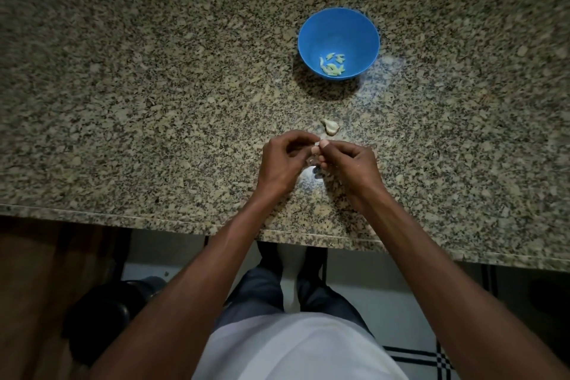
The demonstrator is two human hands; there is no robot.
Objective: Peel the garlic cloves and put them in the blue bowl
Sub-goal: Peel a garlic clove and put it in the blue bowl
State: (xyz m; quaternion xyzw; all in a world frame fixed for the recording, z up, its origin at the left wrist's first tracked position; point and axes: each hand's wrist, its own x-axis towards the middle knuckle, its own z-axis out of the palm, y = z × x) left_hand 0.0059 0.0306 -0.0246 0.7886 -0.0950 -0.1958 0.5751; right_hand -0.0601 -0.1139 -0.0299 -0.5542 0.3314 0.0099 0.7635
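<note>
Hands (285, 160) (348, 163) pinching clove (316, 149), bowl (308, 37) well beyond

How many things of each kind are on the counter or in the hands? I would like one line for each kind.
Blue bowl: 1
Pile of peeled garlic cloves in the bowl: 1 (the single cloves are too small to count)
Garlic piece lying on the counter: 1
Garlic clove held between both hands: 1
Total: 4
</note>
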